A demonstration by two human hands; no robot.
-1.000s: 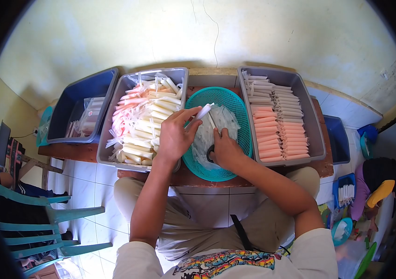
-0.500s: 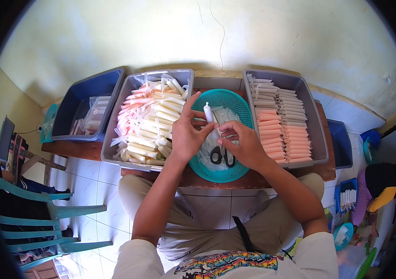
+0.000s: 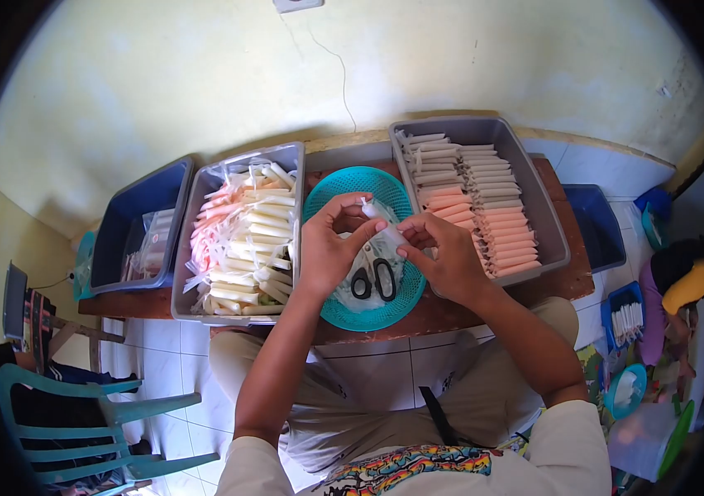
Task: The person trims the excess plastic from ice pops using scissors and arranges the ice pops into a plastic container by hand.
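Observation:
A white filled plastic tube (image 3: 380,217), like an ice pop, is held slanting above a teal mesh basket (image 3: 337,318). My left hand (image 3: 337,245) pinches it between thumb and fingers near its upper end. At its lower end, my right hand (image 3: 444,252) has thumb and fingertips closed on it. Below the hands, black-handled scissors (image 3: 384,279) lie in the basket on crumpled clear plastic (image 3: 360,299). Their blades are partly hidden.
Left of the basket, a grey tub (image 3: 299,178) holds jumbled cream and pink tubes (image 3: 248,227). On the right, another grey tub (image 3: 552,248) has neat rows of whitish and peach tubes (image 3: 510,234). A dark blue bin (image 3: 108,240) stands far left. Another person (image 3: 658,306) is at the far right.
The view has turned, so tubs and basket appear shifted left. The tube has gone from nearly upright to slanting, and my right hand's fingers now meet its lower end.

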